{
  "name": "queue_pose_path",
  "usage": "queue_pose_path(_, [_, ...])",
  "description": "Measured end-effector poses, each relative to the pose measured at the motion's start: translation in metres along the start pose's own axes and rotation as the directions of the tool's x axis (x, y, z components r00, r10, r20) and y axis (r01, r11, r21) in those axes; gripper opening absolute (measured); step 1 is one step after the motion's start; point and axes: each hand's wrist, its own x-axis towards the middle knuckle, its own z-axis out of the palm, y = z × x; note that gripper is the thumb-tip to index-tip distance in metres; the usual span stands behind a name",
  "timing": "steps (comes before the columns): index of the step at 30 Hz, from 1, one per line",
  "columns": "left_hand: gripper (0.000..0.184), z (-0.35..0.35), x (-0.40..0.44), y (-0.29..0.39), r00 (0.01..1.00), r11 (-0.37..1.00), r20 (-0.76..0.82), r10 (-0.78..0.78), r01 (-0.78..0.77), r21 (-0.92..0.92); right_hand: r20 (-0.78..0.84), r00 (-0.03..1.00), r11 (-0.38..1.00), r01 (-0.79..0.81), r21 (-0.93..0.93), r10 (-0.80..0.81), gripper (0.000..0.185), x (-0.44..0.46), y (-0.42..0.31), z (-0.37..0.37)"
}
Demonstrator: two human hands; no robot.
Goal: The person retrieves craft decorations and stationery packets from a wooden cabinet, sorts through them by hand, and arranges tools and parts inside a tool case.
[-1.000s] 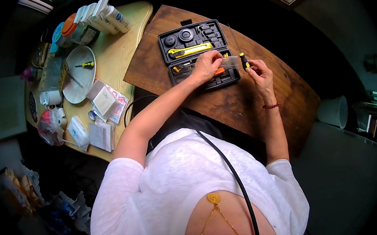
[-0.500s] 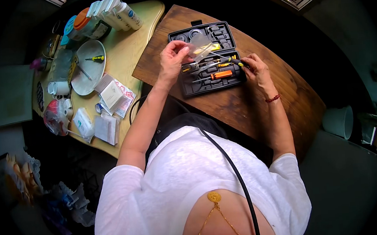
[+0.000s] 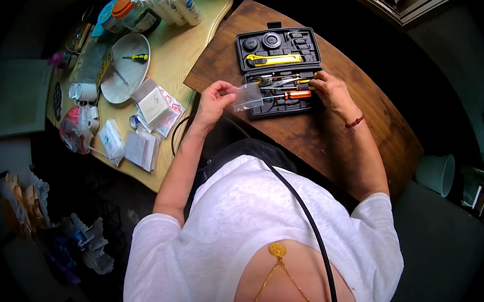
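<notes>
A small clear plastic bag (image 3: 248, 96) is pinched in my left hand (image 3: 216, 103) at the left edge of the black tool case (image 3: 259, 112). My right hand (image 3: 334, 91) has its fingers closed on the handle of a yellow-and-black screwdriver (image 3: 305, 82), low over the case's right side. An orange-handled screwdriver (image 3: 297, 95) and pliers (image 3: 283, 83) lie in the lower half. In the open lid rest a yellow utility knife (image 3: 273, 59) and a round tape roll (image 3: 272, 40).
On the pale table (image 3: 203, 40) at the left are a white plate (image 3: 127, 87) with a small screwdriver, bottles (image 3: 186, 8), an orange-lidded jar (image 3: 124, 5) and small packets (image 3: 153, 106). A black cable (image 3: 302, 205) crosses my shirt.
My left hand has lifted the clear bag from the case and moved it left and down. My right hand has lowered the screwdriver to the case's lower half.
</notes>
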Motion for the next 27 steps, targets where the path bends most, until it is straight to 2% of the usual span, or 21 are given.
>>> queue_pose_path(1, [0.015,0.003,-0.001,-0.001,0.999,0.996,0.049,0.01,-0.014,0.092,0.029,1.0,1.0,-0.003,-0.005,0.003,0.024,0.0,0.0,-0.001])
queue_pose_path(2, [0.015,0.007,0.0,-0.002,0.999,0.996,0.049,0.009,-0.014,0.091,0.03,1.0,1.0,-0.003,-0.005,0.004,0.024,0.001,0.0,-0.001])
queue_pose_path(5, [0.013,0.015,0.005,-0.012,0.985,0.928,0.171,0.036,-0.097,0.36,0.028,1.0,0.999,-0.011,-0.05,0.012,0.026,0.0,0.005,0.003])
queue_pose_path(6, [0.013,0.02,0.005,-0.012,0.984,0.928,0.174,0.035,-0.097,0.359,0.005,1.0,0.998,0.016,-0.06,-0.016,0.027,0.001,0.006,0.006])
queue_pose_path(8, [0.013,0.031,0.005,-0.012,0.978,0.82,0.202,0.057,-0.161,0.549,-0.02,0.999,0.997,0.039,-0.073,-0.041,0.028,-0.001,0.008,0.009])
queue_pose_path(11, [0.014,0.046,0.007,-0.003,0.974,0.768,0.21,0.088,-0.201,0.608,-0.056,0.997,0.998,0.06,-0.001,-0.06,0.02,-0.004,0.01,0.012])
queue_pose_path(12, [0.014,0.049,0.008,-0.002,0.975,0.748,0.2,0.095,-0.203,0.632,-0.129,0.99,0.997,0.059,0.056,-0.052,0.022,-0.005,0.011,0.016])
queue_pose_path(13, [0.015,0.049,0.01,-0.006,0.966,0.757,0.218,0.136,-0.244,0.607,-0.201,0.979,0.992,0.061,0.113,-0.038,0.023,-0.007,0.012,0.019])
queue_pose_path(14, [0.015,0.049,0.011,-0.009,0.966,0.757,0.223,0.135,-0.245,0.605,-0.201,0.979,0.992,0.057,0.112,-0.033,0.023,-0.011,0.014,0.018])
queue_pose_path(16, [0.016,0.051,0.012,-0.011,0.956,0.783,0.178,0.233,-0.293,0.548,-0.209,0.955,0.908,-0.115,0.402,0.213,0.026,-0.014,0.005,0.008])
queue_pose_path(17, [0.016,0.051,0.012,-0.012,0.956,0.784,0.181,0.232,-0.294,0.547,-0.277,0.935,0.892,-0.078,0.445,0.22,0.024,-0.017,0.015,0.014])
queue_pose_path(18, [0.018,0.051,0.012,-0.011,0.97,0.838,0.152,0.187,-0.239,0.49,-0.277,0.935,0.893,-0.079,0.444,0.22,0.024,-0.023,0.019,0.014])
queue_pose_path(20, [0.02,0.051,0.013,-0.011,0.982,0.884,0.126,0.141,-0.183,0.43,-0.284,0.899,0.876,-0.182,0.447,0.332,0.023,-0.037,0.023,0.017])
queue_pose_path(21, [0.023,0.051,0.014,-0.012,0.983,0.918,0.102,0.15,-0.177,0.356,-0.224,0.887,0.83,-0.252,0.497,0.404,0.023,-0.043,0.02,0.019])
queue_pose_path(22, [0.026,0.052,0.014,-0.011,0.984,0.944,0.078,0.157,-0.173,0.279,-0.225,0.887,0.831,-0.251,0.496,0.403,0.023,-0.047,0.01,0.019])
queue_pose_path(24, [0.03,0.053,0.012,-0.008,0.989,0.958,0.069,0.132,-0.146,0.248,-0.406,0.901,0.966,-0.045,0.255,0.149,0.025,-0.049,-0.015,0.021])
queue_pose_path(27, [0.033,0.053,0.008,-0.007,0.991,0.959,0.066,0.118,-0.131,0.252,-0.432,0.896,0.985,-0.037,0.166,0.106,0.027,-0.038,-0.026,0.024])
